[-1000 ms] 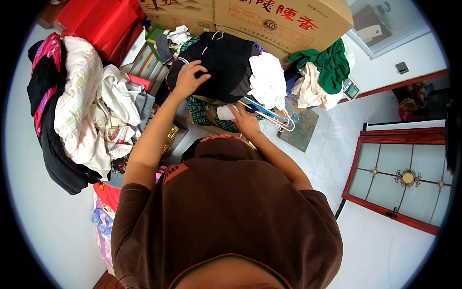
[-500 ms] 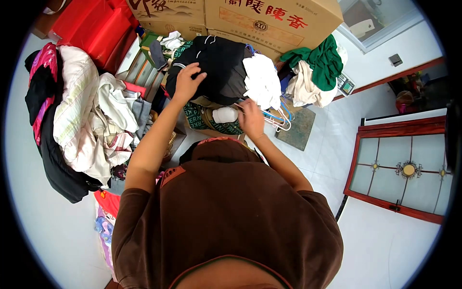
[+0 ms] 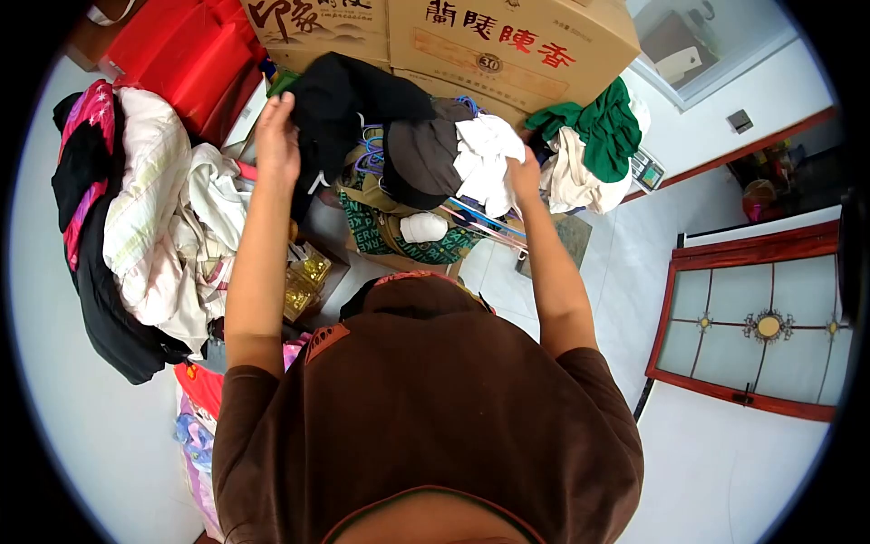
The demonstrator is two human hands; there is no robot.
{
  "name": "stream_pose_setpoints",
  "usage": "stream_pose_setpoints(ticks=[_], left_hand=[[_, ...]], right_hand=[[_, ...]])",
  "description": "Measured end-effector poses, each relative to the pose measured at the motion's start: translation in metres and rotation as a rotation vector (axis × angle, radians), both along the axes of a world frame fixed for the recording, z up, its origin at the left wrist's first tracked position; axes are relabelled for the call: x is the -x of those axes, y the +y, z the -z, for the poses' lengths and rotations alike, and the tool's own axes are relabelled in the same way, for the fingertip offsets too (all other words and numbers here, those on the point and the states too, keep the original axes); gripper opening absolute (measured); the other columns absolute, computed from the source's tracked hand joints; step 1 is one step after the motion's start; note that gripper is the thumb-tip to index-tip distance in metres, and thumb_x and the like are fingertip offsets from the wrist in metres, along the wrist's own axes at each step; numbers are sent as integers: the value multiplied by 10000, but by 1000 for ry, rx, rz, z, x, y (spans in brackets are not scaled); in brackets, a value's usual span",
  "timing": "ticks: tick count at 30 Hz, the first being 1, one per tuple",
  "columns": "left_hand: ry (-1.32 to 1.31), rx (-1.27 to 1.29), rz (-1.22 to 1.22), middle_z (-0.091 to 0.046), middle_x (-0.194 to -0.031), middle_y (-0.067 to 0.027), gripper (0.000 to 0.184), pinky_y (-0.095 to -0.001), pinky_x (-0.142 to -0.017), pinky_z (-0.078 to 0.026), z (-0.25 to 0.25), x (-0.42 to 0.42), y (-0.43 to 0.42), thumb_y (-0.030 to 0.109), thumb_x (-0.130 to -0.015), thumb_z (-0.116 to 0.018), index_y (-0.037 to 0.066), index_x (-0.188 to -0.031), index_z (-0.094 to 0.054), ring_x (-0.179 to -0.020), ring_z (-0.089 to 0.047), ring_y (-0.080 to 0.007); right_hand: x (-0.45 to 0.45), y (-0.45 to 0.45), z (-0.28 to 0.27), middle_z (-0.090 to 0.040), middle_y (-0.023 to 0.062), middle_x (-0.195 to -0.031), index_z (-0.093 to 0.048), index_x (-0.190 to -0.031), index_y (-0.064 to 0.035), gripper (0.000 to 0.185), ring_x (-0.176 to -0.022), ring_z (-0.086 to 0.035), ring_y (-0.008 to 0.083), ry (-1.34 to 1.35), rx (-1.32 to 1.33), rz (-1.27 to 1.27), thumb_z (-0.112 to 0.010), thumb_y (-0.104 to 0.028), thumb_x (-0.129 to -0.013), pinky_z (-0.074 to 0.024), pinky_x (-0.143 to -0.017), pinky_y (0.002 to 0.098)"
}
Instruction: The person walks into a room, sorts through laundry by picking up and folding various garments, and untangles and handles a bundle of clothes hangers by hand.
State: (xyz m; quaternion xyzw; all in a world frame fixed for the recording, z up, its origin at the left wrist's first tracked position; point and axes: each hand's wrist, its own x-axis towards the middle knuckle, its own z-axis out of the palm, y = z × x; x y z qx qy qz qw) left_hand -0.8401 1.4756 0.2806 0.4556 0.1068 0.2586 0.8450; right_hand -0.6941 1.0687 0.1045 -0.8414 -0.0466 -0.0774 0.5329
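My left hand (image 3: 277,140) is at the left side of a black garment (image 3: 349,100), its fingers closed against the cloth, which is partly lifted and spread leftward. On the right, my right hand (image 3: 523,177) grips the edge of a crumpled white cloth (image 3: 483,150); some of its fingers are hidden. Between them lies a dark grey and black piece of clothing (image 3: 424,150). Blue and white hangers (image 3: 489,227) stick out below the white cloth. Underneath is a green bag with lettering (image 3: 367,227), with a white rolled item (image 3: 423,227) on its near side.
Large cardboard boxes (image 3: 507,45) stand behind the pile, with red bags (image 3: 181,63) at the back left. Clothes and bedding (image 3: 145,199) are heaped at left. A green cloth (image 3: 607,118) tops another pile at right. A red-framed glass door (image 3: 752,317) is farther right.
My left hand has moved left and up, drawing the black garment leftward and uncovering the dark grey clothing and hangers. My right hand has shifted right and up onto the white cloth.
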Motion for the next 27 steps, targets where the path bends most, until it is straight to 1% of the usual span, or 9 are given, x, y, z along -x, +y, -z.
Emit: stream_pose_setpoints(ticks=[5,8,11,12,15,19,21,24,27], left_hand=[[-185,71,-150,-647,-1001,-19,91,-302,-904,-456,-33,24,32,131,-904,-616,91,-983,-596,-976,-599,-146],[-185,-5,-189,-655,-951,-16,61,-263,-864,-464,-41,38,47,123,-902,-623,77,-942,-622,-930,-609,-135],[-58,-160,-200,-658,-924,-6,79,-242,-843,-462,-43,49,52,128,-897,-635,64,-942,-638,-899,-610,-117],[4,-222,-183,-652,-904,7,97,-225,-796,-457,-42,52,53,132,-902,-630,54,-957,-644,-848,-599,-93],[137,-342,-152,-644,-878,15,104,-213,-750,-451,-38,63,53,138,-911,-617,49,-959,-643,-799,-584,-78],[286,-607,-134,-596,-827,49,102,-187,-705,-406,-37,80,54,149,-925,-598,53,-936,-630,-752,-519,-43],[358,-846,-73,-602,-804,25,143,-227,-704,-414,-23,88,71,166,-926,-582,29,-937,-622,-744,-529,-78],[545,-1143,-141,-627,-793,-111,195,-297,-726,-447,-23,103,74,199,-898,-597,13,-949,-625,-765,-590,-184],[404,-990,87,-576,-799,23,204,-247,-682,-418,-27,107,73,200,-913,-605,0,-955,-613,-752,-519,-92]], right_hand=[[8,39,-110,-648,63,-997,-602,-1119,13,286,-899,-571,138,61,-526,-4,-563,-163,-897,-452,-816,285],[8,60,-154,-650,60,-1025,-601,-1113,14,248,-924,-573,131,-297,-459,-76,-559,-129,-914,-446,-832,280],[32,84,-196,-663,160,-1007,-611,-1107,-3,298,-929,-629,271,-459,-215,-76,-611,-92,-822,-464,-825,321],[31,88,-192,-669,138,-963,-617,-1102,-39,307,-919,-623,203,-593,29,-78,-591,-50,-796,-474,-809,326],[41,110,-176,-625,187,-832,-647,-1091,-65,419,-884,-585,386,-788,449,-263,-678,-119,-676,-461,-809,447],[48,125,-83,-608,147,-1036,-474,-1353,-166,657,-1021,-574,324,-89,914,-780,-722,-277,-754,-432,-895,446],[63,124,-76,-575,151,-1116,-355,-1431,-203,737,-1062,-557,327,-168,939,-783,-696,-348,-794,-410,-928,462],[66,130,-91,-585,155,-1087,-491,-1337,-162,599,-1064,-549,328,-221,886,-689,-684,-351,-802,-405,-928,470],[71,145,-120,-607,154,-1036,-634,-1153,-89,387,-1034,-555,322,-365,666,-644,-654,-309,-836,-427,-894,427]])
